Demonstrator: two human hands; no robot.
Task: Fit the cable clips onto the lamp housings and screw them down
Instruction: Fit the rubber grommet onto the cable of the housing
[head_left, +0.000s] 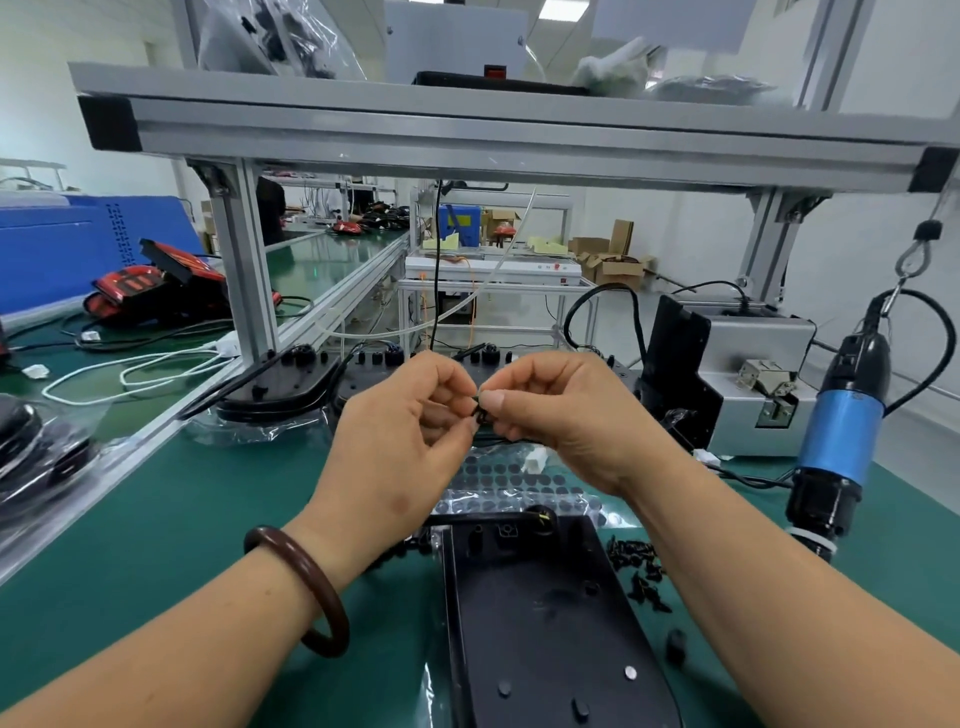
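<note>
A small black cable clip (481, 411) is pinched between my left hand (410, 431) and my right hand (556, 415), both raised above the green bench with fingertips meeting. Most of the clip is hidden by my fingers. Below my wrists lies a black lamp housing (540, 623), back side up, with studs and holes showing. A heap of small black clips or screws (640, 569) lies to its right. More black housings (291, 384) stand stacked beyond my hands.
A blue and black electric screwdriver (841, 431) hangs at the right on a hook and cable. A grey screw feeder box (753, 374) stands behind it. A sheet of black round pads (511, 480) lies under my hands. Red lamps (150, 291) and white cable lie at left.
</note>
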